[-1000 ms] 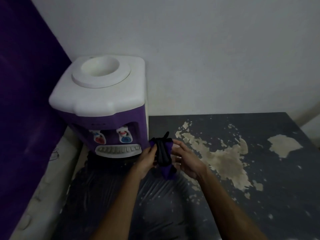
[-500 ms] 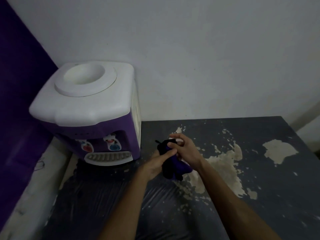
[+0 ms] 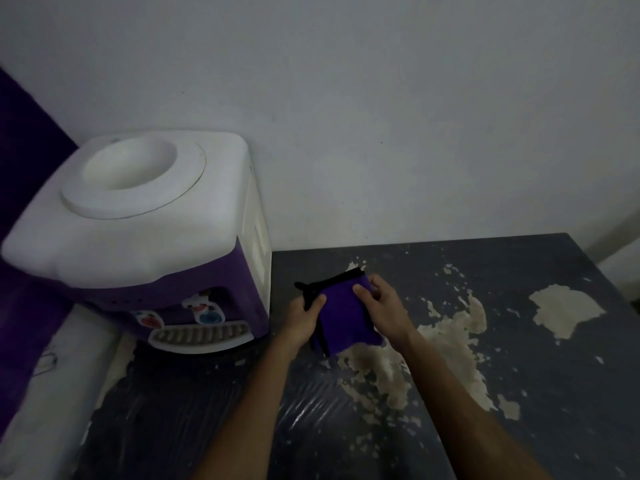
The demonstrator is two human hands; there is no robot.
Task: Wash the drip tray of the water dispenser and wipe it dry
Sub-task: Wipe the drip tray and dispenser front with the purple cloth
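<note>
Water dispenser [image 3: 138,244] stands left on table [image 3: 519,375]; cloth [image 3: 346,317] right.

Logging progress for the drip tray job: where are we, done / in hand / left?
Done: the drip tray sits back in the base of the water dispenser; whether it was washed or is dry cannot be told. In hand: the left hand and right hand both hold a folded purple and black cloth over the table, right of the dispenser. Left: possibly only putting the cloth away.
</note>
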